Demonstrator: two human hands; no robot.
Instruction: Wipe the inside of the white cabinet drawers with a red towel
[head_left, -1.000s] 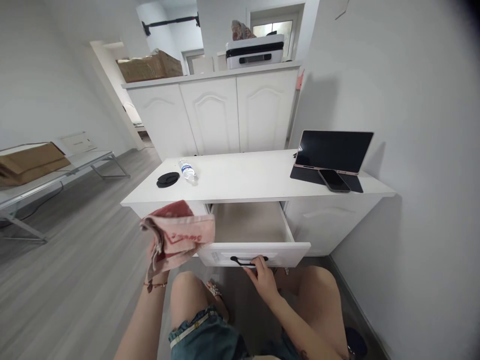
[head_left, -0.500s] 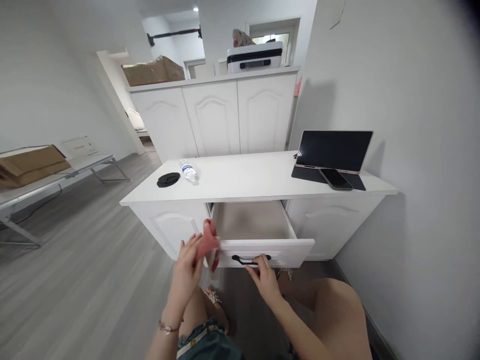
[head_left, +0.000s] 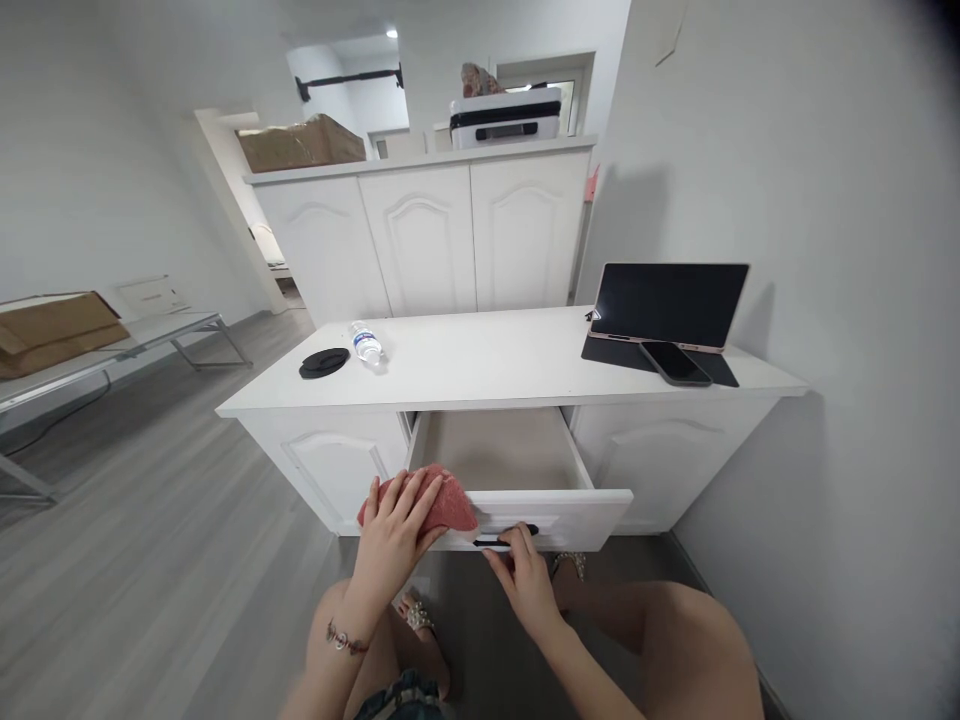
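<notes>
A white drawer is pulled out from the middle of a white cabinet, and its bare bottom shows. My left hand lies over a red cleaning cloth, fingers curved on it, holding it against the left end of the drawer front. With bent fingers, my right hand grips the black drawer handle. Part of the handle's left side is hidden by the cloth.
On the cabinet top stand a tablet, a phone, a lying water bottle and a black round object. A taller cabinet stands behind, bearing a cardboard box and a white case. A wall rises at right.
My left hand has swung the cloth from beside the drawer's left corner onto its front, where the cloth now lies spread under my fingers. My right hand stays on the handle.
</notes>
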